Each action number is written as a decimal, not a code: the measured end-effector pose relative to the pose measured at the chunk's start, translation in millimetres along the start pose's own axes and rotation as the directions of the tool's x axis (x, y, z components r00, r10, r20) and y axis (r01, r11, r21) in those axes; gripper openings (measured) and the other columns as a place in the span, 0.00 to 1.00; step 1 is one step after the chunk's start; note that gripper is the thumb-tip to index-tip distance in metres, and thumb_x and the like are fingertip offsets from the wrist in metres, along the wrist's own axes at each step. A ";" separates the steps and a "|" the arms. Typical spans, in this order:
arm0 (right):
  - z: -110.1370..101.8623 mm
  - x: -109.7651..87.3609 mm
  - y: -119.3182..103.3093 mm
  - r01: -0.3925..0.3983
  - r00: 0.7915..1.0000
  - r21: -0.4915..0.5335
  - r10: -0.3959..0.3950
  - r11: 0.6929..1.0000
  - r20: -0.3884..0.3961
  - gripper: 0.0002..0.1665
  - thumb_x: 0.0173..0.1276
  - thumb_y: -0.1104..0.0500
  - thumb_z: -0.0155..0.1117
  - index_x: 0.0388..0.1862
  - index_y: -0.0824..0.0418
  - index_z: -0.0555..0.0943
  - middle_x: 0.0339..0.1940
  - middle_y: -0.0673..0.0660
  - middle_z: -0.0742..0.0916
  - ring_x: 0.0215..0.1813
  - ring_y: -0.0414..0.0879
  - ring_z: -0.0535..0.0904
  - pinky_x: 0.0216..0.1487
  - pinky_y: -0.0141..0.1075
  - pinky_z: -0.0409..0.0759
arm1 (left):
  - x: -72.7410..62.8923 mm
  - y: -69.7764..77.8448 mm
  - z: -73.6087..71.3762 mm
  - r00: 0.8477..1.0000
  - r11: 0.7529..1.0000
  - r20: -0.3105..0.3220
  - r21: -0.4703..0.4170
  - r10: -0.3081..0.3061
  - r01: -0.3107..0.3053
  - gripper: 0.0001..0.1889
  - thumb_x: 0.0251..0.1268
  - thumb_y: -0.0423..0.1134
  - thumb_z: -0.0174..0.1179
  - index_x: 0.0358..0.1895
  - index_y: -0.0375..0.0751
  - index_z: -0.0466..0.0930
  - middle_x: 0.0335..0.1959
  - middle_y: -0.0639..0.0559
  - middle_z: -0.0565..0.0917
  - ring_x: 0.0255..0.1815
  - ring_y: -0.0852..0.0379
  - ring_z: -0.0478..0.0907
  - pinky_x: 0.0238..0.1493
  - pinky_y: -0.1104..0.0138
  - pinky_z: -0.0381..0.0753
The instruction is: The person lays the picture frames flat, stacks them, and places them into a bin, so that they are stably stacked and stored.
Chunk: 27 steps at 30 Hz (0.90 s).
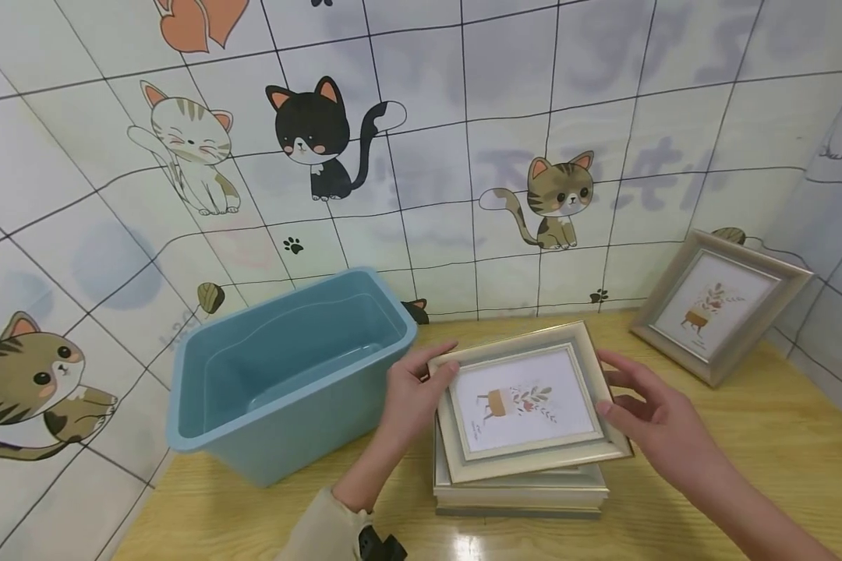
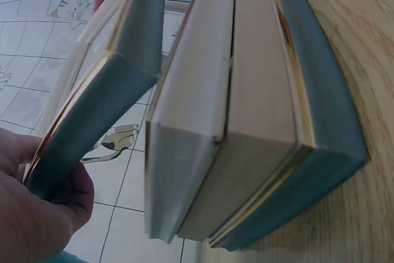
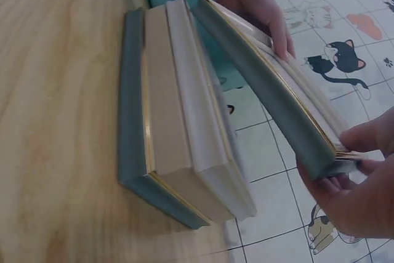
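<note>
A cream picture frame (image 1: 526,401) with a gold edge, showing a plant drawing, is held between both hands. My left hand (image 1: 415,389) pinches its left side, thumb on the front and fingers behind. On the opposite side, my right hand (image 1: 663,432) grips the edge the same way. Below it lies a stack of similar picture frames (image 1: 522,500); the left wrist view shows a gap between this stack (image 2: 265,90) and the raised frame (image 2: 104,115). The raised frame's side (image 3: 265,90) looks blue-green in the right wrist view.
A blue plastic bin (image 1: 302,436) stands left of the stack, with nothing visible inside. Another picture frame (image 1: 719,304) leans against the wall at the back right of the wooden table (image 1: 765,436). Behind everything is a wall covering (image 1: 435,171) with cartoon cats.
</note>
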State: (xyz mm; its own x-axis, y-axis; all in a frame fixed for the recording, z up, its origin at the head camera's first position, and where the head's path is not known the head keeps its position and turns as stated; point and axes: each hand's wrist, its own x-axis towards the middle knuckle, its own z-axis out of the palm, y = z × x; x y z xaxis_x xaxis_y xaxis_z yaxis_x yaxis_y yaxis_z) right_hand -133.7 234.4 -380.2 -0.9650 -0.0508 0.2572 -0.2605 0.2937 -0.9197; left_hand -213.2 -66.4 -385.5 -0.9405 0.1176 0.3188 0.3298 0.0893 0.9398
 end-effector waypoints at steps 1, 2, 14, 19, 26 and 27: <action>1.8 -2.1 1.1 -0.007 1.000 -0.062 0.007 0.998 0.005 0.38 0.74 0.69 0.63 0.81 0.58 0.64 0.61 0.57 0.81 0.46 0.39 0.85 0.37 0.36 0.85 | 0.4 -1.7 0.3 1.000 1.000 -0.001 0.020 -0.006 0.006 0.15 0.68 0.32 0.66 0.57 0.40 0.88 0.56 0.45 0.85 0.46 0.58 0.81 0.42 0.68 0.83; 3.0 -3.9 2.6 -0.022 1.000 -0.106 0.023 0.994 0.012 0.39 0.74 0.69 0.63 0.81 0.60 0.63 0.62 0.61 0.80 0.46 0.39 0.84 0.37 0.35 0.85 | 0.7 -3.6 0.7 1.000 0.999 0.000 0.043 -0.009 0.009 0.15 0.69 0.32 0.65 0.57 0.41 0.88 0.57 0.46 0.85 0.47 0.57 0.81 0.42 0.68 0.82; 15.8 -11.7 15.0 -0.092 0.994 -0.209 0.104 0.974 0.046 0.42 0.70 0.72 0.66 0.79 0.73 0.59 0.64 0.74 0.75 0.46 0.41 0.79 0.40 0.32 0.82 | 8.8 -21.2 5.5 1.000 0.983 0.007 0.182 -0.031 0.029 0.16 0.68 0.35 0.65 0.58 0.43 0.87 0.56 0.50 0.85 0.58 0.52 0.76 0.58 0.56 0.75; 21.5 -10.9 19.2 -0.098 0.993 -0.227 0.111 0.969 0.045 0.42 0.68 0.73 0.66 0.78 0.75 0.60 0.62 0.75 0.77 0.47 0.53 0.81 0.41 0.32 0.81 | 10.7 -26.1 3.7 0.996 0.980 0.039 0.187 -0.078 0.070 0.18 0.70 0.37 0.63 0.61 0.42 0.85 0.62 0.49 0.82 0.66 0.50 0.74 0.64 0.51 0.74; 27.7 -11.7 22.8 -0.153 0.986 -0.231 0.164 0.961 0.026 0.38 0.70 0.71 0.66 0.76 0.76 0.62 0.62 0.74 0.78 0.49 0.52 0.79 0.41 0.33 0.81 | 10.7 -34.8 3.6 0.994 0.967 0.042 0.235 -0.105 0.093 0.15 0.71 0.39 0.62 0.57 0.42 0.86 0.58 0.50 0.84 0.62 0.50 0.77 0.62 0.51 0.75; 28.0 -11.9 22.7 -0.156 0.986 -0.238 0.167 0.959 0.025 0.38 0.70 0.71 0.66 0.75 0.77 0.63 0.62 0.73 0.78 0.50 0.52 0.79 0.42 0.33 0.81 | 10.7 -35.1 3.8 0.993 0.965 0.043 0.241 -0.113 0.099 0.15 0.71 0.39 0.62 0.56 0.42 0.87 0.57 0.50 0.84 0.60 0.51 0.77 0.61 0.51 0.76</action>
State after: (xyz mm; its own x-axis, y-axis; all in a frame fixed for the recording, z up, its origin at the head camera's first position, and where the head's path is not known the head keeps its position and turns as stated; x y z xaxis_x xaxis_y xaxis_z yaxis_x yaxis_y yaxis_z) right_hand -128.9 215.0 -412.4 -0.9954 -0.0249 0.0928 -0.0923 0.5168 -0.8511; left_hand -234.6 -64.5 -415.5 -0.9674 0.1488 0.2051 0.2446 0.3362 0.9095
